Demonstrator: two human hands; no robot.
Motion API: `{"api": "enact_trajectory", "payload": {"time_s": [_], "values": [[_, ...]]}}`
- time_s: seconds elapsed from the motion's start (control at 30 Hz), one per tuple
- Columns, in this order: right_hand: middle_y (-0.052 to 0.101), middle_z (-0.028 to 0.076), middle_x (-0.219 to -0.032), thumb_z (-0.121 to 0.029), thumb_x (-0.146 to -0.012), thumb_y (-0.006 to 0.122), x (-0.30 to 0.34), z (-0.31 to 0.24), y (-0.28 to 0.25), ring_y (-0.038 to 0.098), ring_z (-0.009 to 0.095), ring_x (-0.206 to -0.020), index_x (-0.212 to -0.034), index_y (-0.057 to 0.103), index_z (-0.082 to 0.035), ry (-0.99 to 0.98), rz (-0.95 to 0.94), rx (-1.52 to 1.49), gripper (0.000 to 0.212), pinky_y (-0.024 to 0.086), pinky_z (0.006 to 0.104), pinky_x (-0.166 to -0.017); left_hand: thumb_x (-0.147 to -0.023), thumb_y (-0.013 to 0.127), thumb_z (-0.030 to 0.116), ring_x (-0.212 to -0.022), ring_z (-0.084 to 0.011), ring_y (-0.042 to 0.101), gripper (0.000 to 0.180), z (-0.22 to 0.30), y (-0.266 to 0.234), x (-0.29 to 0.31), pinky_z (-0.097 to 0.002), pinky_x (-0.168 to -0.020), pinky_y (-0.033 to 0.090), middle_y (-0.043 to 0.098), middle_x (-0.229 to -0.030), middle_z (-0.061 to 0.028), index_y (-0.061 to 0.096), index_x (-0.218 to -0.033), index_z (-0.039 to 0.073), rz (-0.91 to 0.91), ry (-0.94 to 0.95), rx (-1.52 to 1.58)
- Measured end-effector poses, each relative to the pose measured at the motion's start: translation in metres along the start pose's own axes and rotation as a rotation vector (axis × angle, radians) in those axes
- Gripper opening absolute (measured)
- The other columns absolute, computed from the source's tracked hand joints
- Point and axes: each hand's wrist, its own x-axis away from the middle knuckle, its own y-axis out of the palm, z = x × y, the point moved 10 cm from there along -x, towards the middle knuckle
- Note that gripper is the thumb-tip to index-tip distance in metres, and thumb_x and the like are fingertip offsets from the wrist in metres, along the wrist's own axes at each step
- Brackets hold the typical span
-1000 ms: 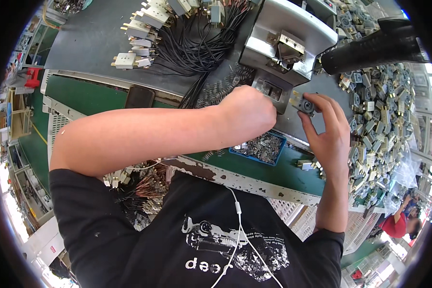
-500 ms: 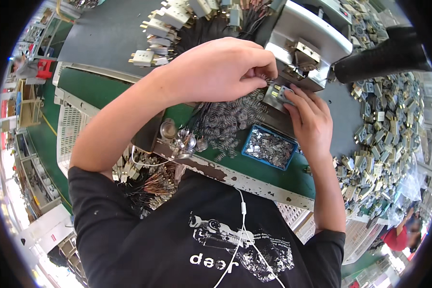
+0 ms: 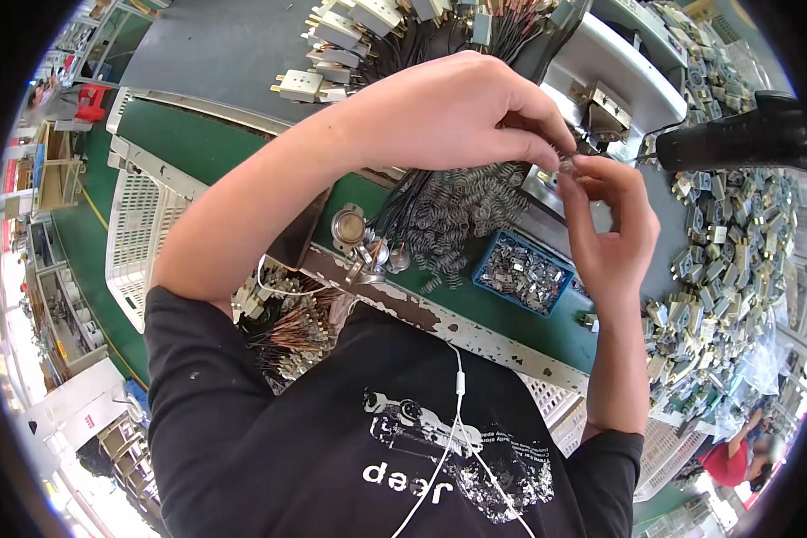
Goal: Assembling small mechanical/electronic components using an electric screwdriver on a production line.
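Observation:
My left hand reaches across from the left, thumb and forefinger pinched on what looks like a small coil spring. From the right, my right hand meets it, thumb and forefinger closed on the same spring. Just beneath the fingertips lies a grey plug part with brass prongs, partly hidden, on a metal block in front of the bench machine. A heap of coil springs spreads below my left hand. Beside it stands a blue tray of small metal parts.
A black tool or machine handle juts in at the right, above a large pile of grey plug parts. White plugs on black cords lie at the back. Round metal pieces sit by the bench's chipped front edge.
My right hand has lifted off the plug part and come up to my left fingertips. Both hands now pinch together over it. The whole view has shifted slightly.

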Motion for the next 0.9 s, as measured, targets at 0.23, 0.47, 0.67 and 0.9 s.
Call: {"api": "enact_trajectory", "payload": {"time_s": [0.23,0.47,0.67,0.9], "values": [[0.063,0.009,-0.091,-0.021,-0.107,0.048,0.017,0.04,0.041,0.057,0.008,-0.054,-0.097,0.046,-0.005,0.585,-0.194,-0.678,0.019,0.04,0.0195,-0.047,-0.086,0.074,0.006,-0.083,-0.0227,0.07,0.013,0.025,-0.002,0.013,-0.0335,-0.074,0.056,0.071,-0.094,-0.0057,0.072,-0.099,0.005,0.183,0.335,-0.244],[0.065,0.01,-0.089,-0.016,-0.092,0.07,-0.003,0.012,0.021,0.061,0.02,-0.063,-0.109,0.062,-0.004,0.136,-0.026,0.361,0.022,0.051,0.0337,-0.061,-0.091,0.07,0.016,-0.072,-0.0174,0.066,0.022,0.01,-0.032,0.033,-0.0312,-0.067,0.053,0.07,-0.085,-0.0056,0.072,-0.112,0.011,0.192,0.146,-0.273],[0.07,0.013,-0.086,-0.019,-0.093,0.069,0.015,-0.019,0.123,0.07,0.025,-0.071,-0.104,0.069,-0.004,0.018,-0.361,0.184,0.019,0.053,0.0375,-0.064,-0.094,0.068,0.011,-0.074,-0.0107,0.063,0.018,-0.009,-0.049,0.053,-0.0273,-0.068,0.051,0.071,-0.086,-0.0037,0.071,-0.11,0.006,0.142,-0.035,-0.22],[0.068,0.01,-0.063,-0.024,-0.099,0.062,0.035,0.017,0.167,0.059,0.014,-0.045,-0.104,0.067,0.006,0.802,-0.644,-0.444,0.03,0.047,0.0291,-0.047,-0.096,0.065,0.014,-0.076,-0.0126,0.065,0.018,-0.031,-0.044,0.069,-0.0287,-0.07,0.052,0.071,-0.087,-0.0063,0.069,-0.111,0.005,0.046,-0.194,-0.175]]}}
